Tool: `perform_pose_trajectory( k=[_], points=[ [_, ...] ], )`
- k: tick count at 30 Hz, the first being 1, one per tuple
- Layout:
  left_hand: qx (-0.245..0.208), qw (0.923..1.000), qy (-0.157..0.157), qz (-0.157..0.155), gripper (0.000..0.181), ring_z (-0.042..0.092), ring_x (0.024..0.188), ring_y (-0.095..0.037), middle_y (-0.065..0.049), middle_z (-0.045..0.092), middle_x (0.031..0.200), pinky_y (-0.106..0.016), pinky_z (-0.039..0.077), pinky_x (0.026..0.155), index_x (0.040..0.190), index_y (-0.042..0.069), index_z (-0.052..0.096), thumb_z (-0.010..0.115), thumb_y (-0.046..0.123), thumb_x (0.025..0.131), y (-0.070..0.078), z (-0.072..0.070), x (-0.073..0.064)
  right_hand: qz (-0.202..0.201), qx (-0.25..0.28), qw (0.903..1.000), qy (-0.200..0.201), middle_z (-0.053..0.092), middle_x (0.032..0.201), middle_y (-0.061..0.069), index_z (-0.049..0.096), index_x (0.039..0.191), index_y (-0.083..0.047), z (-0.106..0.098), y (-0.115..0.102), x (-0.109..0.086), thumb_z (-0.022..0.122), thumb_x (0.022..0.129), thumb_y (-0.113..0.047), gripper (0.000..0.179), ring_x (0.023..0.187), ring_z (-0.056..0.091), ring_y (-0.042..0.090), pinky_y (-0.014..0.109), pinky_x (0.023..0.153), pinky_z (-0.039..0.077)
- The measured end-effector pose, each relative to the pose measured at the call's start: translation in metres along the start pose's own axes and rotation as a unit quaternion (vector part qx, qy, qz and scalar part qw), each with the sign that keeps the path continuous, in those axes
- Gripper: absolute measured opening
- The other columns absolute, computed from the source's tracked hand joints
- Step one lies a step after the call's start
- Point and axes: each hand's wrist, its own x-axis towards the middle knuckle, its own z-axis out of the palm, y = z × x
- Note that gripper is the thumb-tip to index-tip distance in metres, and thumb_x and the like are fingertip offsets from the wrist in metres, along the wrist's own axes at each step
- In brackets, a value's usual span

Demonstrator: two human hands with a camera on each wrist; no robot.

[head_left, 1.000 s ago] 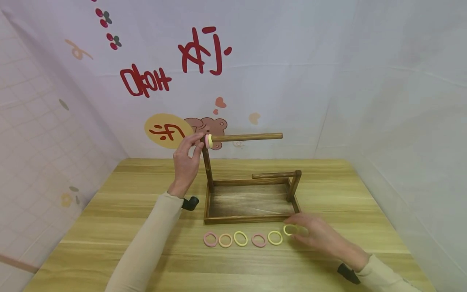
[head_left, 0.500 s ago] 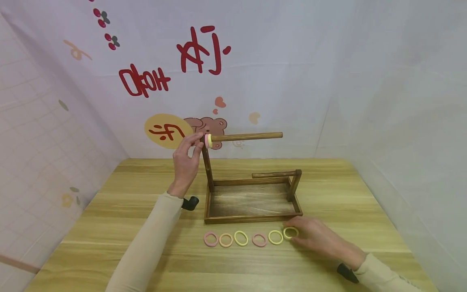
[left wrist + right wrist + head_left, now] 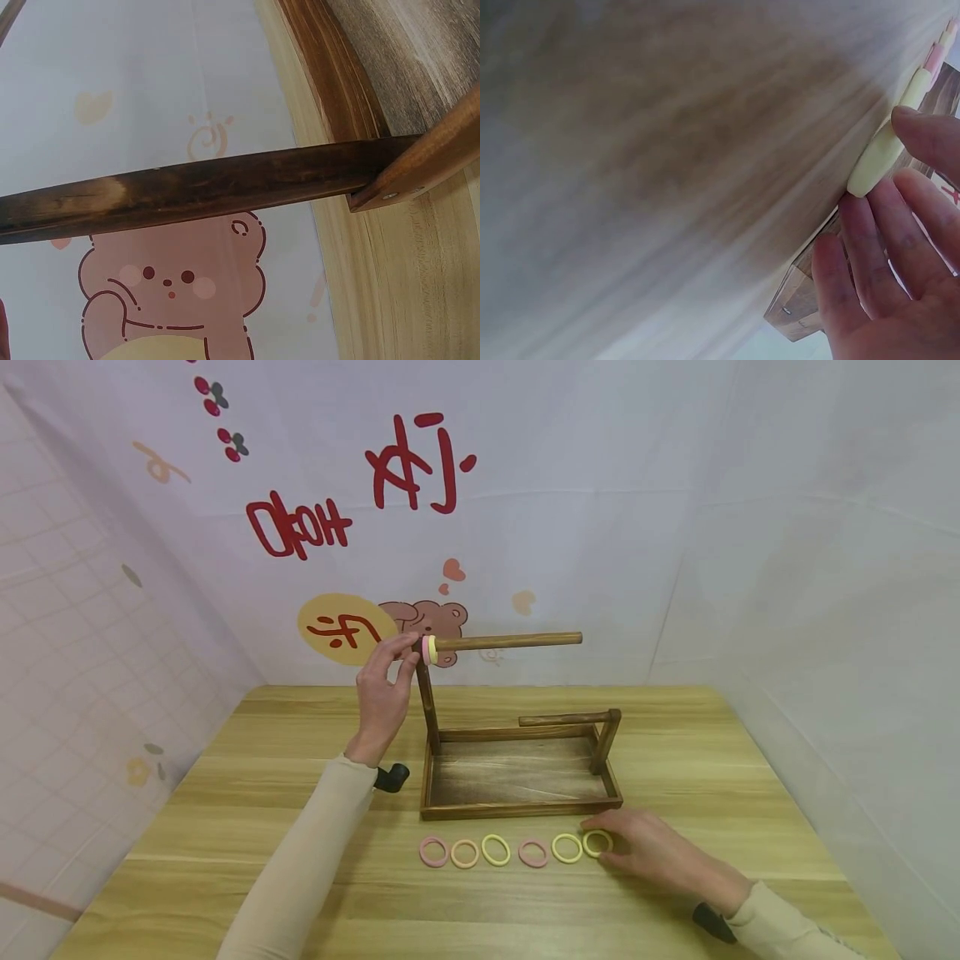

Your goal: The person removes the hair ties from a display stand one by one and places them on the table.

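My left hand (image 3: 384, 693) grips the top of the tall post of a dark wooden rack (image 3: 517, 811), thumb and fingers curled at the rod's left end. Beside the fingertips, a pink hair tie (image 3: 425, 650) and a yellow hair tie (image 3: 432, 649) hang on the upper rod (image 3: 517, 641). At the right end of a row on the table, my right hand (image 3: 660, 852) pinches another yellow hair tie (image 3: 597, 843) between thumb and fingers. The right wrist view shows that yellow tie (image 3: 874, 163) against the tabletop. Only the post (image 3: 187, 187) and a sliver of finger appear in the left wrist view.
Left of the right hand lie several more hair ties, among them a pink one (image 3: 433, 852), an orange one (image 3: 464, 854) and a yellow one (image 3: 495, 850). The rack's shorter rod (image 3: 562, 720) points left above its tray. A printed cloth (image 3: 600, 527) hangs behind the table.
My right hand, blurred a second ago, has settled, bringing its yellow hair tie slightly down to lie level with the row. My left hand has stayed at the post.
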Motion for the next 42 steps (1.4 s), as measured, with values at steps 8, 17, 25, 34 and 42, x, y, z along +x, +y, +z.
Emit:
perform_pose_trajectory(
  k=[8,17,25,34,42],
  points=[
    [0.001,1.0000,0.002,-0.003,0.027,0.068,0.107,-0.030,-0.014,0.071,0.125,-0.042,0.056,0.094,0.125,0.001,0.072,0.071,0.005,0.098,-0.001,-0.002,0.000,-0.012,-0.005,0.9999,0.004,0.074,0.116,0.001,0.073,0.120,-0.009,0.000,-0.001,0.000,0.087,0.080,-0.009,0.043,0.103,0.071,0.019,0.040,0.087,0.060],
    [0.007,1.0000,0.001,0.002,0.028,0.068,0.107,-0.031,-0.014,0.071,0.125,-0.047,0.056,0.093,0.125,0.001,0.072,0.071,0.004,0.097,-0.001,-0.004,0.000,-0.024,-0.005,0.9985,0.049,0.073,0.123,0.001,0.074,0.121,-0.014,-0.014,-0.007,0.006,0.086,0.079,-0.006,0.045,0.110,0.070,0.024,0.047,0.092,0.059],
    [0.010,0.9999,-0.002,-0.004,0.027,0.067,0.111,-0.029,-0.014,0.071,0.126,-0.037,0.055,0.094,0.125,0.002,0.072,0.069,0.009,0.100,-0.001,-0.004,0.000,-0.009,0.015,0.9955,0.093,0.075,0.119,-0.002,0.076,0.119,-0.015,-0.026,-0.013,0.013,0.086,0.081,-0.004,0.041,0.105,0.072,0.021,0.045,0.088,0.060],
    [0.007,0.9999,-0.004,-0.008,0.027,0.067,0.112,-0.028,-0.013,0.070,0.127,-0.034,0.054,0.096,0.125,0.001,0.071,0.069,0.009,0.100,-0.002,-0.003,-0.001,-0.054,0.045,0.9860,0.151,0.075,0.108,-0.006,0.076,0.115,-0.015,-0.034,-0.013,0.031,0.083,0.084,-0.002,0.034,0.087,0.066,0.004,0.016,0.076,0.053],
    [0.005,1.0000,0.002,-0.007,0.027,0.068,0.109,-0.029,-0.013,0.071,0.126,-0.037,0.055,0.094,0.124,0.001,0.072,0.071,0.005,0.097,0.000,0.000,-0.001,-0.060,0.051,0.9804,0.180,0.075,0.112,-0.005,0.076,0.116,-0.015,-0.036,-0.027,0.052,0.081,0.087,-0.004,0.031,0.087,0.066,0.006,0.016,0.076,0.052]
  ],
)
